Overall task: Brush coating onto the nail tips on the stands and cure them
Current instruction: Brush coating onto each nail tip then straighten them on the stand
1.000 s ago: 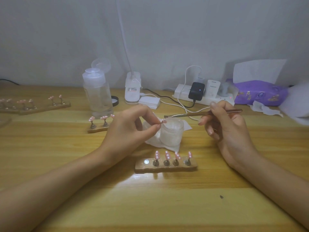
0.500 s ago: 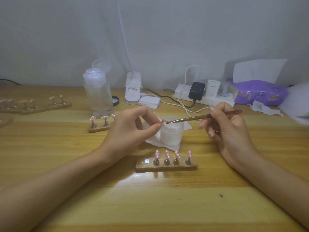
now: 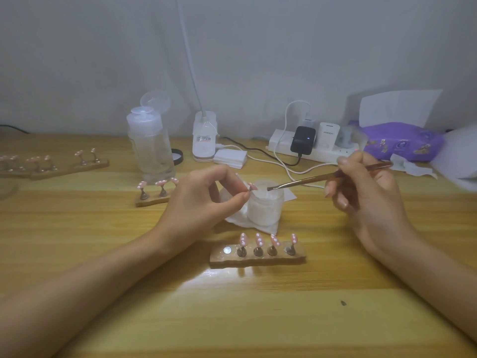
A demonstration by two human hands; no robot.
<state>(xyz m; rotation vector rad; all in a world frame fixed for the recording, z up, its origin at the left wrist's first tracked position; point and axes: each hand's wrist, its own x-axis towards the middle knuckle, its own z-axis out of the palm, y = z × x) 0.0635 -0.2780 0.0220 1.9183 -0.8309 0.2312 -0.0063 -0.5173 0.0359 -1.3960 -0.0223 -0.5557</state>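
Note:
My left hand (image 3: 204,202) pinches a small stand peg with a pink nail tip (image 3: 252,187) on top, held just left of the open frosted jar (image 3: 265,202). My right hand (image 3: 361,192) grips a thin brush (image 3: 322,178), its bristle end hovering over the jar's mouth, a short gap from the nail tip. In front of the jar lies a wooden stand (image 3: 258,257) carrying several pink dotted nail tips and one bare magnet spot at its left end.
A second small stand (image 3: 152,196) with nail tips sits left of my left hand, longer stands (image 3: 54,166) at far left. Behind are a clear bottle (image 3: 151,148), a white lamp base (image 3: 204,136), a power strip (image 3: 309,144), a purple tissue pack (image 3: 402,140).
The brush tip went from beside the jar to touch the held nail tip, then drew back to the right over the jar. My left hand has stayed nearly still.

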